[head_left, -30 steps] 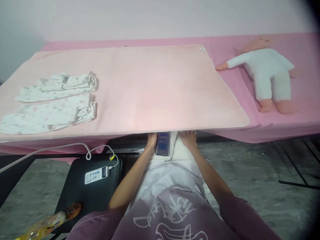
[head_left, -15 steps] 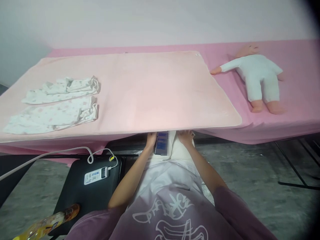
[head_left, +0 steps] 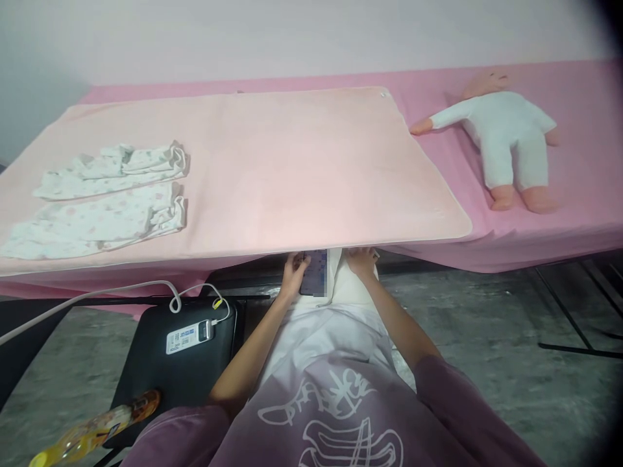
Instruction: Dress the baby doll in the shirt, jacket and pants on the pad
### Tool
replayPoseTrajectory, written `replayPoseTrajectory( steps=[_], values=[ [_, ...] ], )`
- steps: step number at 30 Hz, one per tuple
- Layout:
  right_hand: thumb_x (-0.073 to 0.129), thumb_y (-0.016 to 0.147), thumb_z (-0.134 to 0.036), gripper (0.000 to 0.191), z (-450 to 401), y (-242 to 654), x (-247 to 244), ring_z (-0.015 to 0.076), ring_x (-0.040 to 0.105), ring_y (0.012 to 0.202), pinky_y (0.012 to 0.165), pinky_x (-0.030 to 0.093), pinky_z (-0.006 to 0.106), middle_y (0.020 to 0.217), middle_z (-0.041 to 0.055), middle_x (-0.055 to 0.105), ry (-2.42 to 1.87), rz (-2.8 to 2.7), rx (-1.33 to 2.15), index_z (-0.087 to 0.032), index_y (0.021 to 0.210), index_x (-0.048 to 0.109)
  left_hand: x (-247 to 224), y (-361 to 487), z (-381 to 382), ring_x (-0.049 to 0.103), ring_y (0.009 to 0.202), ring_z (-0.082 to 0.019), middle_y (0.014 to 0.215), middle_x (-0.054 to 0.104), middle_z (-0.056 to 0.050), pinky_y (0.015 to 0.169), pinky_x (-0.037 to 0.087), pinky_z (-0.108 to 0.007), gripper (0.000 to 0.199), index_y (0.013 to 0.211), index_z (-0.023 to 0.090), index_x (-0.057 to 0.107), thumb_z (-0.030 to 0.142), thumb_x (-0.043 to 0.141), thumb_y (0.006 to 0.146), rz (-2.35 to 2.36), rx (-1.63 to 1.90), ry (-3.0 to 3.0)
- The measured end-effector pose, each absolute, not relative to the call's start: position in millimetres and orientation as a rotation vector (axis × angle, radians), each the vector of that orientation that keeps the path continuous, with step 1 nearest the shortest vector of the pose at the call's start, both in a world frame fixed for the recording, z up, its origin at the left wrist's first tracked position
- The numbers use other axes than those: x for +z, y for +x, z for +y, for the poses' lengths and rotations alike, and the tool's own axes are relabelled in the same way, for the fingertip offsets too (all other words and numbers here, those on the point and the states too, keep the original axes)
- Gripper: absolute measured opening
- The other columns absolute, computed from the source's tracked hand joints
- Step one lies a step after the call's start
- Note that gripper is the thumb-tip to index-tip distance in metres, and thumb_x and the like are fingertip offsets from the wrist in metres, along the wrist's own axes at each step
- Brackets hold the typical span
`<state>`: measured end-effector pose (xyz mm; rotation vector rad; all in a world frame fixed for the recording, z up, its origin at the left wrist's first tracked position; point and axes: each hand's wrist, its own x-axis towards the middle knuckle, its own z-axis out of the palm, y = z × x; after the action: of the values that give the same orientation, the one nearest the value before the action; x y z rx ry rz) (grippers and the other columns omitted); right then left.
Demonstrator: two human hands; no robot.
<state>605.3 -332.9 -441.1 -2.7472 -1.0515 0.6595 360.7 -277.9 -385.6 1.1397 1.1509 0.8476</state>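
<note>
A dark phone (head_left: 313, 275) lies over my lap, just below the table's front edge, with its screen lit. My left hand (head_left: 294, 271) holds it at its left side, the thumb over the screen. My right hand (head_left: 361, 261) rests on the light trousers (head_left: 348, 288) over my right thigh, its fingers apart and partly cut off by the table edge. On the pink table lie a pale pink mat (head_left: 302, 168), two folded patterned baby garments (head_left: 111, 170) (head_left: 97, 220) at the left, and a doll in white (head_left: 511, 139) at the right.
To my left, a black chair (head_left: 160, 383) bears a white device (head_left: 189, 336) with a cable (head_left: 121, 285) running left. A bottle with yellow contents (head_left: 87, 436) lies at the chair's lower edge. Dark metal legs (head_left: 567, 311) stand at the right.
My left thumb has moved onto the phone's screen, and more of the left hand shows. The view has shifted slightly, so the table sits a little higher. My right hand stays on the thigh.
</note>
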Motion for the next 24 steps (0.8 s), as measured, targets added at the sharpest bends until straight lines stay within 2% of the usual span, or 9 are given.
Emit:
replayPoseTrajectory(
  steps=[3, 5, 7, 11, 15, 17, 21, 24],
  values=[
    [0.044, 0.115, -0.061, 0.074, -333, 605, -441, 0.0476, 0.04, 0.156, 0.126, 0.036, 0.063, 0.172, 0.0304, 0.045, -2.748, -1.051, 0.666, -0.009, 0.165, 0.057, -389, 343, -299, 0.066, 0.144, -0.031, 0.145, 0.071, -0.014, 0.131, 0.046, -0.047, 0.071, 0.139, 0.024, 0.074, 0.057, 0.095, 0.079, 1.099, 0.859, 1.297],
    [0.044, 0.115, -0.06, 0.074, -332, 605, -441, 0.0478, 0.04, 0.156, 0.126, 0.035, 0.062, 0.172, 0.031, 0.045, -2.751, -1.047, 0.669, -0.008, 0.165, 0.057, -391, 337, -307, 0.064, 0.147, -0.031, 0.152, 0.067, -0.015, 0.132, 0.045, -0.046, 0.074, 0.144, 0.025, 0.072, 0.059, 0.093, 0.082, 1.048, 0.856, 1.324],
    [0.042, 0.116, -0.06, 0.074, -332, 605, -440, 0.048, 0.039, 0.157, 0.127, 0.034, 0.062, 0.172, 0.0317, 0.044, -2.754, -1.046, 0.676, -0.007, 0.165, 0.057, -391, 336, -306, 0.066, 0.144, -0.031, 0.15, 0.069, -0.015, 0.129, 0.047, -0.045, 0.07, 0.14, 0.024, 0.073, 0.061, 0.091, 0.083, 1.056, 0.854, 1.29],
    [0.041, 0.116, -0.06, 0.075, -332, 604, -440, 0.0484, 0.037, 0.159, 0.127, 0.033, 0.062, 0.175, 0.0325, 0.041, -2.769, -1.042, 0.697, -0.006, 0.165, 0.058, -390, 349, -288, 0.073, 0.118, -0.028, 0.12, 0.077, -0.012, 0.109, 0.056, -0.04, 0.058, 0.119, 0.021, 0.075, 0.065, 0.087, 0.084, 1.18, 0.84, 1.233],
    [0.042, 0.116, -0.06, 0.073, -332, 605, -440, 0.0476, 0.037, 0.16, 0.128, 0.032, 0.062, 0.176, 0.03, 0.041, -2.779, -1.045, 0.707, -0.007, 0.163, 0.061, -391, 363, -274, 0.07, 0.1, -0.024, 0.101, 0.075, -0.006, 0.099, 0.055, -0.036, 0.046, 0.1, 0.021, 0.073, 0.06, 0.088, 0.082, 1.214, 0.816, 1.26],
    [0.043, 0.115, -0.06, 0.072, -333, 605, -441, 0.0469, 0.037, 0.159, 0.129, 0.032, 0.061, 0.176, 0.0292, 0.041, -2.777, -1.05, 0.706, -0.008, 0.162, 0.062, -393, 365, -272, 0.07, 0.1, -0.025, 0.1, 0.075, -0.006, 0.099, 0.054, -0.036, 0.043, 0.097, 0.021, 0.073, 0.059, 0.087, 0.083, 1.225, 0.803, 1.27],
    [0.044, 0.115, -0.061, 0.073, -332, 606, -441, 0.0462, 0.038, 0.159, 0.128, 0.033, 0.06, 0.177, 0.0288, 0.04, -2.773, -1.049, 0.691, -0.009, 0.165, 0.059, -393, 359, -275, 0.073, 0.111, -0.027, 0.109, 0.079, -0.009, 0.102, 0.056, -0.037, 0.043, 0.102, 0.021, 0.074, 0.063, 0.07, 0.096, 1.231, 0.792, 1.271],
    [0.044, 0.115, -0.061, 0.072, -331, 607, -443, 0.0464, 0.04, 0.157, 0.127, 0.034, 0.06, 0.173, 0.0289, 0.045, -2.774, -1.041, 0.692, -0.009, 0.162, 0.062, -391, 349, -281, 0.074, 0.113, -0.027, 0.112, 0.08, -0.009, 0.101, 0.058, -0.037, 0.044, 0.103, 0.021, 0.073, 0.065, 0.067, 0.097, 1.26, 0.781, 1.29]
  ],
)
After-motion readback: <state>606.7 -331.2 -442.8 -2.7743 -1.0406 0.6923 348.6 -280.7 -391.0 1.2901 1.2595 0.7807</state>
